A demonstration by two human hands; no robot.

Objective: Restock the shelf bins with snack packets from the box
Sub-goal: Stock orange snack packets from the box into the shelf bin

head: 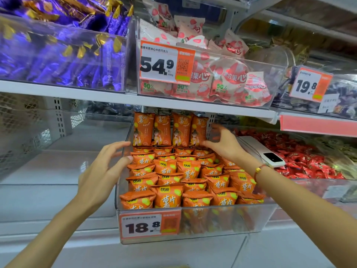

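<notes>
A clear plastic bin (193, 223) with an 18.8 price tag sits on the lower shelf, packed with several rows of orange snack packets (170, 194). More orange packets (162, 130) stand upright along its back. My left hand (104, 171) is at the bin's left wall, fingers spread, thumb touching a packet at the left edge. My right hand (224, 144) reaches over the bin's right side, fingers relaxed beside the rightmost upright packet. Neither hand holds a packet. The box is out of view.
The upper shelf holds a bin of purple packets (63, 55) and a bin of white-and-red packets (228, 78). An empty clear bin (48, 151) is to the left. Red wrapped sweets (301, 157) and a white device (270, 155) lie to the right.
</notes>
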